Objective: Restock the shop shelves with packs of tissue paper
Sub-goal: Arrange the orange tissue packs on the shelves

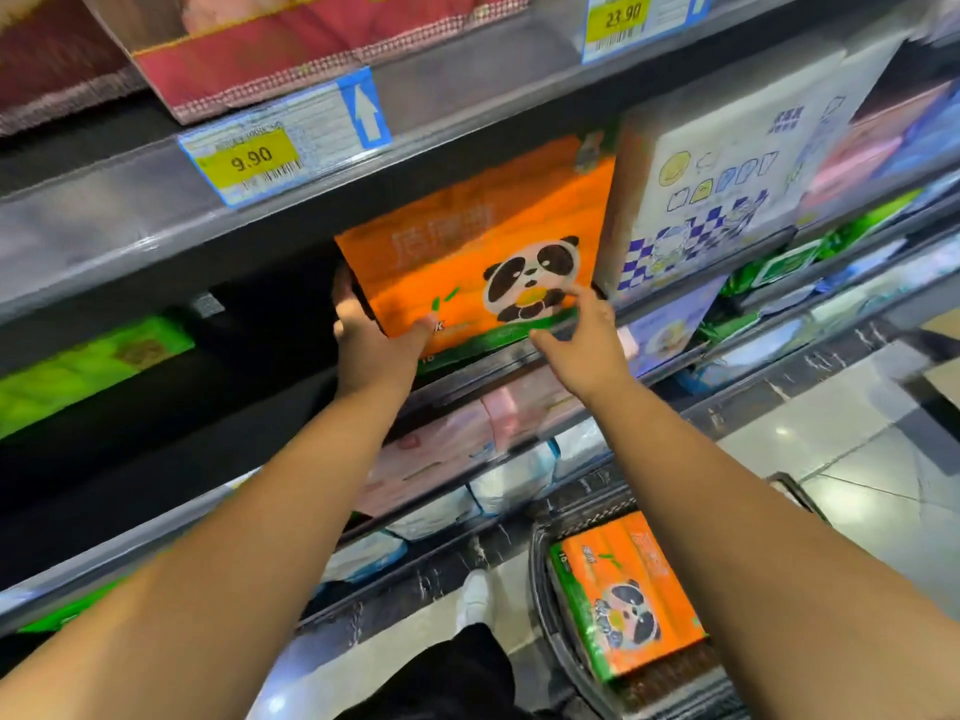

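pack: orange panda-print plastic-wrapped tissue pack [467, 262]
left hand [370, 344]: grasping pack's lower left corner
right hand [587, 341]: released, fingers spread at right corner

- Yellow price label [250, 159] on the shelf rail [104, 220] reads 9.90, barcode below it; the fine print above is too blurred to read.
- Same ticket, right end: a white upward arrow [366, 115] on blue.
- Further right along that rail, a second yellow label [618, 15] reads 23.90, barcode underneath.
- Orange panda pack [467, 241] on the shelf: big pale Chinese characters, smeared past reading; a small number at its lower left, possibly 16.
- Second orange pack [660, 574] in the basket [540, 589]: print too small to read.
- White-and-blue pack [727, 163]: dark blue characters near the top, unreadable.
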Motion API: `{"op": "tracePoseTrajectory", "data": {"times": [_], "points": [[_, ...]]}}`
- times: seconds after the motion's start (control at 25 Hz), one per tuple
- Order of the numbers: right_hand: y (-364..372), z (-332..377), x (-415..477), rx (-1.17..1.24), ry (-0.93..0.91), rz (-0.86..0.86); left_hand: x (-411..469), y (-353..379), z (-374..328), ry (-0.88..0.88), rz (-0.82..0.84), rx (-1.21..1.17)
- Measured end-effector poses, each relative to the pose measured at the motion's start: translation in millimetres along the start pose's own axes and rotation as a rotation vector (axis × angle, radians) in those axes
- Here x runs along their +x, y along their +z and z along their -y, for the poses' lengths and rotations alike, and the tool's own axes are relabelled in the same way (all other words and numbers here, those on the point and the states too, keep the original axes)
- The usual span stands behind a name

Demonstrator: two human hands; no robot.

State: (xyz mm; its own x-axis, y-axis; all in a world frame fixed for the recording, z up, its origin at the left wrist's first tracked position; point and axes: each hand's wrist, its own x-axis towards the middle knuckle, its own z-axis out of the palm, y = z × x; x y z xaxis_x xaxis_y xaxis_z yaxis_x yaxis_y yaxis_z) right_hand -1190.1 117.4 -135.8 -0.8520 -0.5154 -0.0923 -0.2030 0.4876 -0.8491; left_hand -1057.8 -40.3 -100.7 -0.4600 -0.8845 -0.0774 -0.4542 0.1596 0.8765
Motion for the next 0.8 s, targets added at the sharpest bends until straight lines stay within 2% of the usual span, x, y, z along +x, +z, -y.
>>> {"op": "tracePoseTrajectory", "data": {"times": [0.08,0.16,0.28,0.36,0.48,0.6,0.72,0.8], "points": [[8.9,-1.5,5.8,-0.058,-0.041,0.056,5.3,2.6,-2.1,0.026,0.013,0.0],[14.8,-1.0,15.0,-0.071,0.008,0.065,7.2,7.3,-1.7,0.062,0.022,0.028],[25.6,-2.8,21.4,-0.377,0.006,0.015,16.6,10.9,3.8,0.111,-0.011,0.126],[28.6,-2.8,24.5,-0.473,-0.058,-0.023,25.2,12.6,8.0,0.116,-0.008,0.208],[35.0,0.4,33.6,-0.498,-0.073,-0.013,35.1,13.8,10.0,0.145,0.009,0.304],[44.3,4.3,40.8,-0.473,-0.06,0.025,43.8,16.1,20.8,0.182,0.019,0.278],[49.9,5.7,43.2,-0.473,-0.045,0.008,49.4,21.9,41.5,0.062,0.059,0.182],[53.8,6.9,45.8,-0.465,-0.032,0.01,52.7,26.4,51.3,0.048,0.072,0.237]]}}
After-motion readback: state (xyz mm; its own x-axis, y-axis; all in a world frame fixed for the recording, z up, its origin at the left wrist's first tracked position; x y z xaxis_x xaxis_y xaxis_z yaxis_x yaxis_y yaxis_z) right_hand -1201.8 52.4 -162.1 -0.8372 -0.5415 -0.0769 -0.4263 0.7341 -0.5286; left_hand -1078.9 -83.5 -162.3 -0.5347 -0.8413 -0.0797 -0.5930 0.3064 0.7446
